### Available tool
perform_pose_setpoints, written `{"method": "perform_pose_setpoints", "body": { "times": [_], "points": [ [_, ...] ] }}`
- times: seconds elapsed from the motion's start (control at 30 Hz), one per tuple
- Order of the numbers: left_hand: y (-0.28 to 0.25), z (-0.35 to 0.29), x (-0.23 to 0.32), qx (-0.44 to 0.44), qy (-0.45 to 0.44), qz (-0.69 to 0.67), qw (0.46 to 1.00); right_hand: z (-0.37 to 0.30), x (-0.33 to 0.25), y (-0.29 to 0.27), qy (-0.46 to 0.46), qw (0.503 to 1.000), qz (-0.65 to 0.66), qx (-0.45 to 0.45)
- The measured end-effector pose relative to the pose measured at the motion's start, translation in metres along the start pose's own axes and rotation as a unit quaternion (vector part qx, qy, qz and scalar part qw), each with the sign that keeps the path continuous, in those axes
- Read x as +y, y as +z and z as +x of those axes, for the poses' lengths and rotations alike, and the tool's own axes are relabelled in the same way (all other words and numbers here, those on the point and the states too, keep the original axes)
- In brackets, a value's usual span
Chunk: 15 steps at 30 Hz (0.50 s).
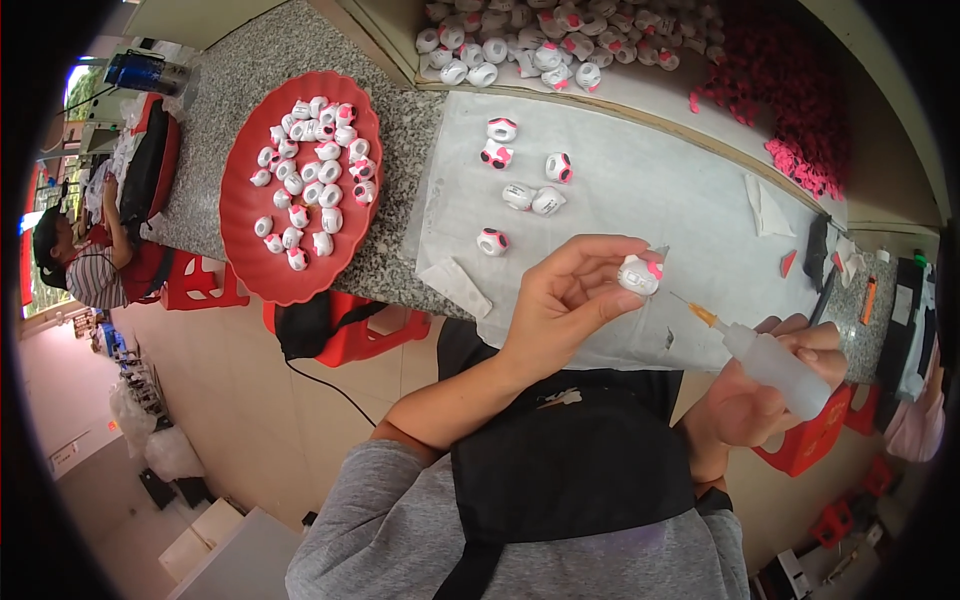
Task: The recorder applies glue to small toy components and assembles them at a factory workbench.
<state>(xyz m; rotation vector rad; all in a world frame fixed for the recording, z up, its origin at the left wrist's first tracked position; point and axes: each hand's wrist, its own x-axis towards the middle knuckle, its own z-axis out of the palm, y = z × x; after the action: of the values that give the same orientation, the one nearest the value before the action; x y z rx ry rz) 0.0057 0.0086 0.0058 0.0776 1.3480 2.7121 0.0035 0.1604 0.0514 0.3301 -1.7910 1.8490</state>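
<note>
My left hand (572, 300) pinches a small white plastic cat-head piece (638, 275) with a pink bow, above the white sheet (600, 225) on the bench. My right hand (775, 385) is wrapped round a translucent squeeze bottle (775, 368). The bottle has an orange neck (703, 315) and a thin needle tip, which points at the piece and looks slightly apart from it. Several similar pieces (533, 199) with white shells, some with pink and black parts, lie on the sheet beyond my left hand.
A red scalloped tray (235, 200) at the left carries many such pieces. A shelf at the back holds a heap of white pieces (560, 45) and a pile of pink parts (790, 110). Folded paper (456, 286) lies near the sheet's front-left edge. Another person (95, 265) sits far left.
</note>
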Motion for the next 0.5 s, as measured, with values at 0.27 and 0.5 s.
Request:
{"method": "perform_pose_setpoints", "body": {
  "times": [0.27,0.5],
  "points": [
    [-0.001,-0.003,0.002,0.005,0.030,0.022,0.999,0.001,-0.006,-0.008,-0.029,0.990,0.012,-0.140],
    [0.003,-0.003,0.002,0.002,0.022,0.015,1.000,0.001,-0.006,-0.007,-0.019,0.989,0.040,-0.144]
  ]
}}
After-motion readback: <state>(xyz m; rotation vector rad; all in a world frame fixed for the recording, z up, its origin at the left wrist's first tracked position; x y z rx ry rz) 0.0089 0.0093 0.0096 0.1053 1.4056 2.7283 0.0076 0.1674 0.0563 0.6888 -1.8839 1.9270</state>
